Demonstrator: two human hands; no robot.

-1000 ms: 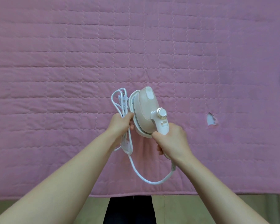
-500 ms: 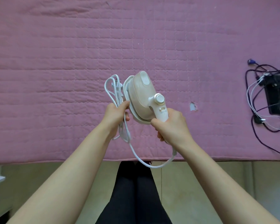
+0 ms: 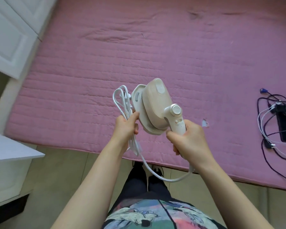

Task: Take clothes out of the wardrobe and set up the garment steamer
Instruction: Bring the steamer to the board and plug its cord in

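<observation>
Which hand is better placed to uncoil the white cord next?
Left. The left hand already grips the bundled white cord, while the right hand holds the beige handheld garment steamer by its handle.

Steamer (image 3: 155, 104) above bed edge (image 3: 89, 144), cables (image 3: 271, 129) far right.

Matt beige plastic garment steamer (image 3: 155, 103), braided white cord (image 3: 122, 106), knurled metallic dial (image 3: 176, 110); quilted pink cloth bedcover (image 3: 155, 47).

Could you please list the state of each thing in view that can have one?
garment steamer: held in the air, not set down
power cord: bundled in loops
left hand: grips the cord bundle
right hand: grips the steamer's handle
pink quilt: spread flat, with a small tear
cables: tangled on the quilt
</observation>
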